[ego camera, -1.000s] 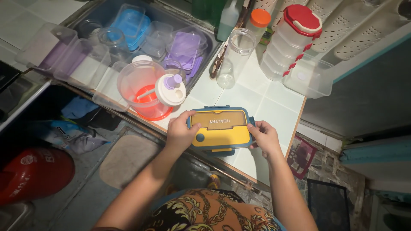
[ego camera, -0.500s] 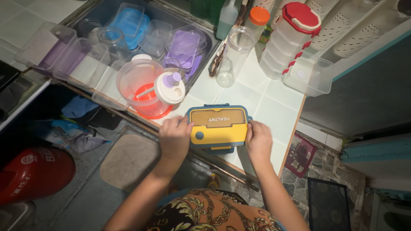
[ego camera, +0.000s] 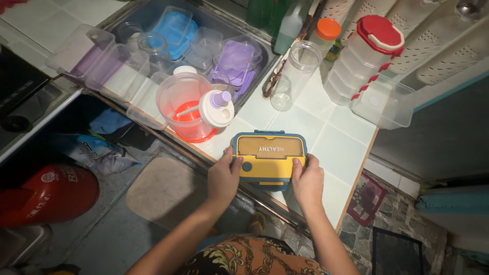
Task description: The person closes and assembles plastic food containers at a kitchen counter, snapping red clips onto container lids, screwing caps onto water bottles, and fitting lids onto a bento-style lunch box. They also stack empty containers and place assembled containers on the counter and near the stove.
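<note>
Gripping one yellow lunch box [ego camera: 269, 162] with a dark blue rim, the left hand [ego camera: 223, 177] and the right hand [ego camera: 307, 181] clamp its two short sides, fingers curled closed against the edges and thumbs resting on the lid; the box sits flat on the white tiled counter [ego camera: 340, 153], near its front edge. Its underside and the fingertips wrapped beneath it are hidden. Just behind it stands one clear pitcher [ego camera: 184, 105] with a red base, a white lid with a purple knob [ego camera: 217, 107] leaning at its rim. One empty clear jar [ego camera: 292, 75] lies further back, beside one tall stacked container with a red lid [ego camera: 359, 60]. The tub [ego camera: 118, 20] of plastic boxes (blue, purple and clear ones piled together) is too cluttered to count, and its far corner is cut off.
</note>
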